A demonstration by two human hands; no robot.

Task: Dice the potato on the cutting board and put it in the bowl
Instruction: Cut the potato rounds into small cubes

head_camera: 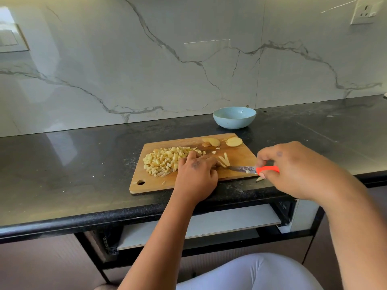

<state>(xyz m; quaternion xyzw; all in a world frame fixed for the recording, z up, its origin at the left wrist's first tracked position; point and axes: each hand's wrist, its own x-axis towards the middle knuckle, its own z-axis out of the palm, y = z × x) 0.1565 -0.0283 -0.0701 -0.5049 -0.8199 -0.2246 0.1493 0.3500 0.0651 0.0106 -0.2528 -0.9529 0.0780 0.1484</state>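
A wooden cutting board [150, 183] lies on the black counter. A heap of diced potato [165, 160] covers its left half, and a few potato strips [224, 160] lie near the middle. Potato slices [234, 141] and end pieces sit at the board's far right corner. My left hand [196, 174] rests on the board with its fingers curled over potato pieces beside the heap. My right hand [297, 170] grips the orange handle of a knife [251, 169], blade pointing left over the board. A light blue bowl [234, 117] stands behind the board, with nothing visible inside.
The black counter [73, 174] runs along a marble wall, with small potato scraps scattered on it and one piece [259, 179] off the board's right edge. A wall socket [365, 11] is at the top right. Below the counter edge is an open drawer [199, 227].
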